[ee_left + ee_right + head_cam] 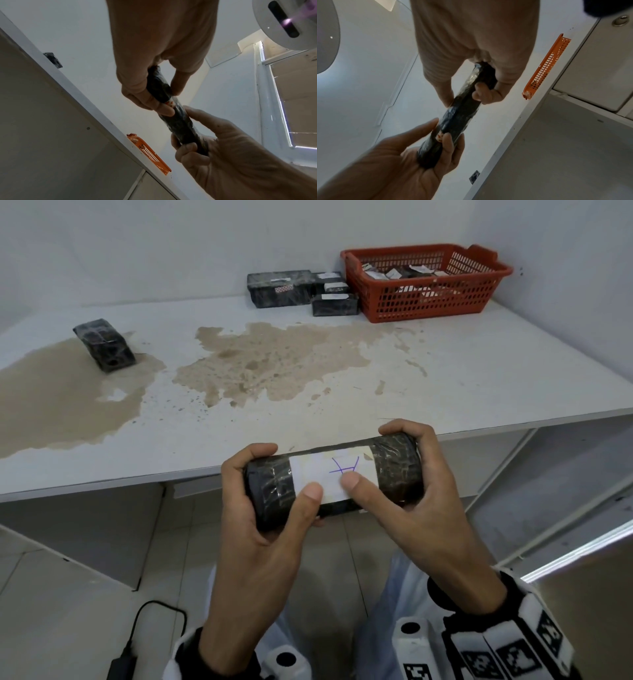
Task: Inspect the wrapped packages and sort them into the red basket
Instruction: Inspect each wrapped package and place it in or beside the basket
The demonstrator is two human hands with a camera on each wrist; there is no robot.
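I hold a black wrapped package (267, 484) level in front of the table's near edge, its white label (329, 474) with a blue pen mark facing up. My left hand (284, 472) grips its left end and my right hand (376, 457) its right end, both thumbs lying on the label. From below, the left wrist view shows the package (176, 115) and the right wrist view shows the package (462, 112) between both hands. The red basket (428, 282) stands at the far right of the table with several packages inside.
One wrapped package (104, 344) lies alone at the far left of the table. A big package (279, 287) and two smaller ones (334, 302) sit just left of the basket. The white table (445, 378) has brown stains. A black cable (137, 645) lies on the floor.
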